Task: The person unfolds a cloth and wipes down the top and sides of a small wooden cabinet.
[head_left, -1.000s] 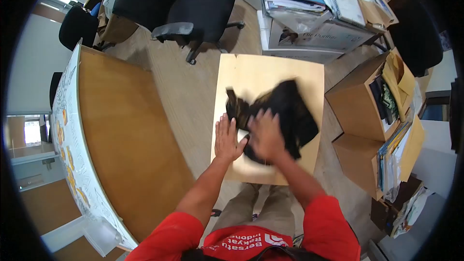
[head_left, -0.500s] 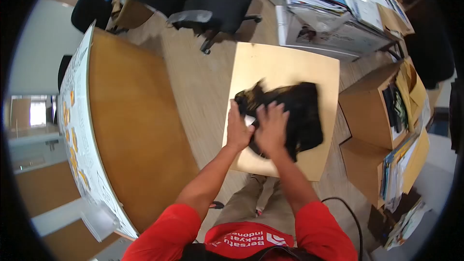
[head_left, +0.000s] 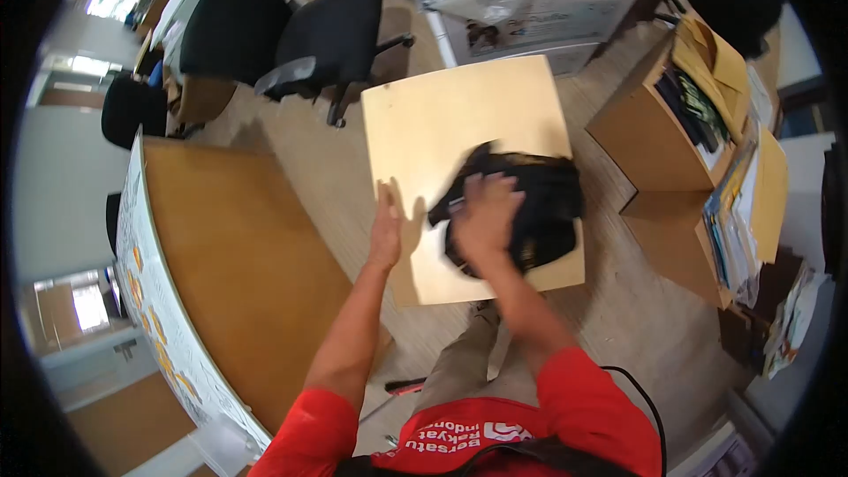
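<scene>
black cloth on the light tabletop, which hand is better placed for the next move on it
Right, probably: the right hand is over the black cloth; the left hand is off it, by the left edge of the tabletop.

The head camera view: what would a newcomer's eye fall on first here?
Probably the crumpled black cloth on the pale board near the centre, with the right hand spread over it and the left hand at the board's left edge. Next may come the bright red shirt at the bottom, then the large brown panel on the left.
</scene>
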A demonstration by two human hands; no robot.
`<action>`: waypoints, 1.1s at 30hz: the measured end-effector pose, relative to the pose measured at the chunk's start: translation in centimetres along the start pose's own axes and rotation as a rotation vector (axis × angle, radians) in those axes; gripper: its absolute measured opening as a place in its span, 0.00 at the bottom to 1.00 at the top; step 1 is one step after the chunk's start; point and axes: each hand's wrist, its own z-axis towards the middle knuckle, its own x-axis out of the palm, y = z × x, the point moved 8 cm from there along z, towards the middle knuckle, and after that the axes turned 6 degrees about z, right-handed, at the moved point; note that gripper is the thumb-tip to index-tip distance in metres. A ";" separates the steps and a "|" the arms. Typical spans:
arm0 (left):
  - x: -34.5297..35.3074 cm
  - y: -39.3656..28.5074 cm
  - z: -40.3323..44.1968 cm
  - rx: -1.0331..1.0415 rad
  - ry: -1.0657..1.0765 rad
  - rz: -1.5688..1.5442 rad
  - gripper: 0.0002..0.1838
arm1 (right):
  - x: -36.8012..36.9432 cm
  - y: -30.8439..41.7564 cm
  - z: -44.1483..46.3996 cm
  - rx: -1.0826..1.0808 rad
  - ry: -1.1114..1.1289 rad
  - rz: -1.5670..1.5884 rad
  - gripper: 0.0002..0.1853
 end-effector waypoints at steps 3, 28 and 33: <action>-0.5 1.9 0.3 -0.086 -0.010 -0.227 0.50 | 5.5 8.2 -7.5 -0.426 0.219 0.069 0.33; 5.2 -2.3 -2.9 0.270 -0.031 0.905 0.47 | -2.2 -19.5 -5.1 0.099 -0.115 0.099 0.32; 4.9 -2.5 -2.7 0.232 -0.065 0.889 0.46 | -1.7 -19.4 -4.4 0.020 -0.105 0.268 0.29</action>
